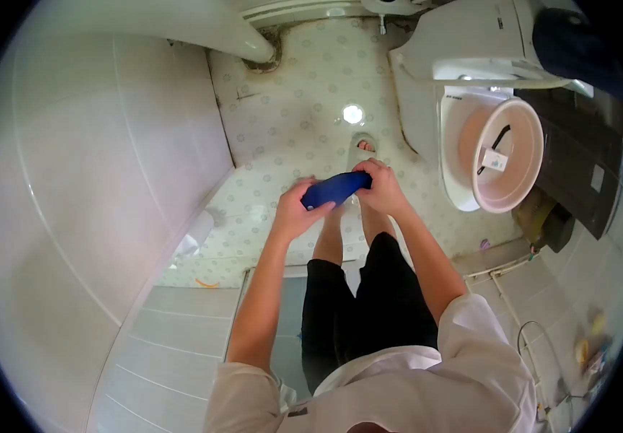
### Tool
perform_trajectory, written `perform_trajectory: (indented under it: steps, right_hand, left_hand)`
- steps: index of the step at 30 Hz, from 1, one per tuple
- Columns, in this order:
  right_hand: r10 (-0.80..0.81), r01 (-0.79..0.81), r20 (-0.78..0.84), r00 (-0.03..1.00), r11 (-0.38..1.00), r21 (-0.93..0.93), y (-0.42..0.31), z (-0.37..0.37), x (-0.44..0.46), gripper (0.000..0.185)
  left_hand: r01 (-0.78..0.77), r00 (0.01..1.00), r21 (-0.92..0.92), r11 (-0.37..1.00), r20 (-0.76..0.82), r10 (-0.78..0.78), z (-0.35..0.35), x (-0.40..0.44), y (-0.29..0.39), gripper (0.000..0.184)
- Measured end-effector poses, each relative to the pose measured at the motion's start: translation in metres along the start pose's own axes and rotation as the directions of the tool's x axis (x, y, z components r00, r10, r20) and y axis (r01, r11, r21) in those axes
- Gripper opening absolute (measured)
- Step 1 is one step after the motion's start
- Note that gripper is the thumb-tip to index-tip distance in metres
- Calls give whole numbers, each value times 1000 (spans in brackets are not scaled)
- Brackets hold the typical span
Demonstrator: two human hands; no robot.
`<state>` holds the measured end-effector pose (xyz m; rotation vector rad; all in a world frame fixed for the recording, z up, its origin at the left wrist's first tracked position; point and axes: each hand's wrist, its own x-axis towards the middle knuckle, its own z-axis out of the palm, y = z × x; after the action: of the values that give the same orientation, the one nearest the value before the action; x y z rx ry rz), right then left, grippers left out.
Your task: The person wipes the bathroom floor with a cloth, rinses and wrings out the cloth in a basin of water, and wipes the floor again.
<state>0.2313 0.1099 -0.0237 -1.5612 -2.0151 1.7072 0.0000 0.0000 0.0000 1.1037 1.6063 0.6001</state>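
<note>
the left hand [299, 209] pinches the eight o'clock end of a dark blue, elongated, smooth-looking object [335, 190] between thumb and fingers, while the right hand [381, 186] grips its two o'clock end, holding it above the pale patterned floor [282, 144]. near three o'clock from it, a round, pale pink basin [525, 177] (a slim black item [503, 135] and small white card [494, 159] inside) overlaps the white sink [452, 133].

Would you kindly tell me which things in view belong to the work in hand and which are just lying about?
Seemingly in the work:
- blue item, held between the left hand and right hand

Apparently lying about:
- pink basin at the sink
- black strip and white card inside it
- orange strip on the floor
</note>
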Motion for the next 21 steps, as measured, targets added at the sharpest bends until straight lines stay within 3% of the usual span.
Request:
perform_trajectory:
  steps: [2,4,6,9,12,15,17,21]
  right_hand:
    - [-39,50,-90,995,991,123,10,10,19,44]
    - [-23,38,-95,995,985,166,35,-7,27,44]
    - [-2,46,-144,990,952,302,41,-17,57,46]
    - [-81,122,-189,979,969,216,46,-38,91,46]
    - [-221,199,-225,949,973,-120,54,-62,119,42]
    - [-255,175,-178,950,912,-371,73,-79,144,41]
    - [-197,119,-113,974,866,-486,78,-88,161,41]
    - [-35,11,-42,998,877,-481,115,-71,200,46]
  left_hand:
    - [233,969,-137,963,113,-219,-3,15,7,48]
    - [329,940,-481,813,85,-330,35,32,13,43]
    - [249,914,-729,637,-40,-403,55,60,25,38]
    - [165,915,-848,504,-59,-400,72,92,30,35]
    - [205,882,-645,736,-204,-424,82,127,30,34]
    - [227,925,-165,960,-271,-266,72,162,15,36]
    - [212,939,-79,974,-259,-225,62,185,-3,39]
    - [175,967,-55,983,-177,-182,53,229,-63,41]
